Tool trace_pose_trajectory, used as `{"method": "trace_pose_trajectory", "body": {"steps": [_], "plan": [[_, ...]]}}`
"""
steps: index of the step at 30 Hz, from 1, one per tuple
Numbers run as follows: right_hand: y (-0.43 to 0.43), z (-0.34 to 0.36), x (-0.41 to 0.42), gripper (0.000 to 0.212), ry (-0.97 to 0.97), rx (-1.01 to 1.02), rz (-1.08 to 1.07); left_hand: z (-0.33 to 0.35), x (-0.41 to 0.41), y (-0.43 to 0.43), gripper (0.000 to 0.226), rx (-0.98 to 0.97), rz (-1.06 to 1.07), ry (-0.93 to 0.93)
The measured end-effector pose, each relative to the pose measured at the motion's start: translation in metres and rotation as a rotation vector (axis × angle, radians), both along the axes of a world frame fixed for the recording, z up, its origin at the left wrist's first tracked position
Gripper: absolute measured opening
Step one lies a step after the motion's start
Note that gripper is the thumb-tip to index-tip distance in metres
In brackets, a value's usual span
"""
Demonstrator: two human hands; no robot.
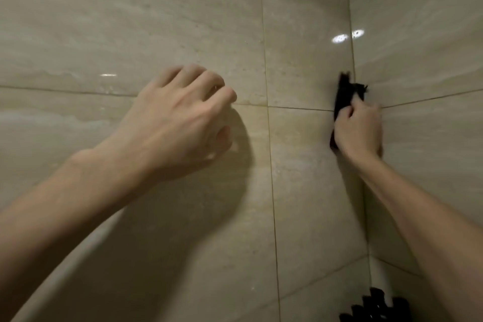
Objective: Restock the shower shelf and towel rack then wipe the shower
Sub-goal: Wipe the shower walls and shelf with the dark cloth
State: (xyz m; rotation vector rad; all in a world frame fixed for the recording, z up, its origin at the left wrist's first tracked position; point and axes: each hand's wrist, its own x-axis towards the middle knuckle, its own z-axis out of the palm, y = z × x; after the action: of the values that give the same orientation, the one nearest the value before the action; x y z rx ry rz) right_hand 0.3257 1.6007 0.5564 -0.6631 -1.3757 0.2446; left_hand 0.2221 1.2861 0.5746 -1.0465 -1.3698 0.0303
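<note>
- The left hand [180, 117] is held nearest the camera, close against the back wall [156, 21]. Its fingers are loosely bent and nothing is held in them, so this grip is released. Whether the fingertips actually bear on the tile cannot be told.
- A dark object [376, 306] with a jagged outline is seen at the lower right edge. It is too dim to be identified.
- The right hand [359, 129] is reached further out. Its grip is clenched around a dark cloth [345, 94], with the fingers and thumb curled round the bunched middle.
- The cloth is pressed where the back wall meets the side wall [431, 60], at the level of a horizontal grout line. One ragged end is left sticking up above the fingers, and a smaller part shows below the heel of the hand.
- The wiping step is judged to be in hand.
- The cloth is judged to be soft, light and limp. It should be gathered into a pad in the palm, so that loose ends are not left trailing.
- The tiles are glossy and appear wet in streaks, so a slippery surface is to be expected. Firm, flat pressure is advised.
- The corner joint [351, 47] is the furthest part. It is best reached with a folded edge of the cloth.
</note>
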Motion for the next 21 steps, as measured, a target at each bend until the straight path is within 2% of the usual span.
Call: {"method": "trace_pose_trajectory", "body": {"steps": [2, 4, 7, 9, 12, 14, 17, 21], "plan": [[-0.006, 0.015, -0.007, 0.043, 0.108, -0.171, 0.033, 0.004, 0.000, 0.001, 0.048, -0.005, -0.004, 0.008], [-0.042, 0.022, -0.025, 0.043, 0.163, -0.079, 0.083, 0.011, 0.001, 0.003, 0.046, 0.010, -0.013, 0.022], [-0.125, -0.004, -0.052, 0.045, 0.079, 0.434, 0.159, 0.022, 0.004, 0.010, 0.047, 0.045, -0.041, 0.018], [-0.146, -0.025, -0.058, 0.037, -0.028, 0.727, 0.145, 0.025, 0.006, 0.017, 0.046, 0.087, -0.083, -0.007], [-0.113, -0.021, -0.041, 0.048, -0.105, 0.790, 0.112, 0.018, 0.009, 0.031, 0.048, 0.152, -0.105, -0.056], [-0.075, -0.023, -0.022, 0.053, -0.203, 0.815, 0.014, 0.008, 0.011, 0.044, 0.050, 0.138, -0.114, -0.066], [-0.013, -0.037, 0.010, 0.046, -0.428, 0.920, -0.221, -0.005, 0.018, 0.067, 0.054, 0.073, -0.158, -0.092], [0.048, -0.044, 0.050, 0.041, -0.586, 0.974, -0.468, -0.020, 0.030, 0.098, 0.046, 0.001, -0.250, -0.125]]}}
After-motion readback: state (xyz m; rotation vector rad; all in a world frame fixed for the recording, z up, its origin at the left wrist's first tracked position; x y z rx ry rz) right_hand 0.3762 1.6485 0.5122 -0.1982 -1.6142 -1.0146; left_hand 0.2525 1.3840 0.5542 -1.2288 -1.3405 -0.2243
